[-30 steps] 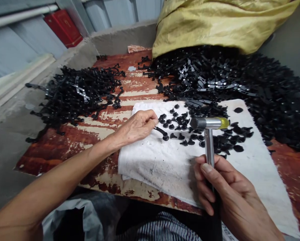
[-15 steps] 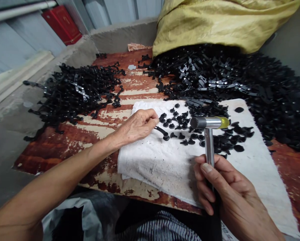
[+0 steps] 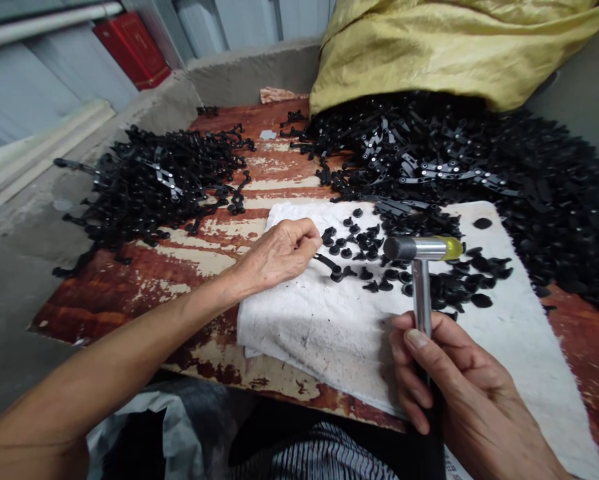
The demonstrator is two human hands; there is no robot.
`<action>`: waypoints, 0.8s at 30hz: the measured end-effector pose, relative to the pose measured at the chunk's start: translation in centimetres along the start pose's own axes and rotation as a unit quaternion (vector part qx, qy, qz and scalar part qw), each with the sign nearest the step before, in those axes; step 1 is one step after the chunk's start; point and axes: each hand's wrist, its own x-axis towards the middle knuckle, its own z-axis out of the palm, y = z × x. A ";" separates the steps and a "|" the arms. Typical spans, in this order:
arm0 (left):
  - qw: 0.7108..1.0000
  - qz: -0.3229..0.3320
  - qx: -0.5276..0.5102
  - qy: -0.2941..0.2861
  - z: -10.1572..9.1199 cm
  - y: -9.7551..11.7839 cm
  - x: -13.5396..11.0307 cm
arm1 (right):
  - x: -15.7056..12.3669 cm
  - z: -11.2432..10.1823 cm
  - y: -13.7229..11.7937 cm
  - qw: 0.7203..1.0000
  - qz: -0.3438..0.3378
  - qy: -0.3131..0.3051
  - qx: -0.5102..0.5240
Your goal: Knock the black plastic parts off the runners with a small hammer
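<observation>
My left hand [image 3: 278, 255] rests on the white cloth [image 3: 329, 327], fingers pinched on the end of a thin black bar part [image 3: 328, 265] that lies on the cloth. My right hand [image 3: 454, 393] is wrapped round the handle of a small metal hammer [image 3: 419, 257]. Its head, with one grey end and one yellow end, hovers over several small black caps [image 3: 374, 260] scattered on the cloth just right of the held part.
A worn red-brown board [image 3: 179, 267] carries the cloth. A pile of black linked parts [image 3: 154, 180] lies at the left. A much larger heap [image 3: 479, 167] spills from a yellow sack [image 3: 454, 47] at the back right. A concrete ledge [image 3: 29, 220] borders the left.
The view has shifted slightly. The hammer head sits a little lower and to the right; my left hand keeps its pinch on the black part at about the same spot.
</observation>
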 end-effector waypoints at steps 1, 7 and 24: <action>1.000 0.000 0.001 0.001 0.0 0.0 0.0 | 0.0 0.0 0.0 1.000 0.000 -0.001 -0.001; 1.000 -0.003 0.006 0.007 0.3 0.1 -0.2 | -0.1 -0.1 -0.1 1.000 0.002 -0.001 0.004; 1.000 -0.020 0.013 0.010 0.6 0.0 -0.2 | -0.2 -0.2 -0.2 1.000 0.005 -0.012 -0.005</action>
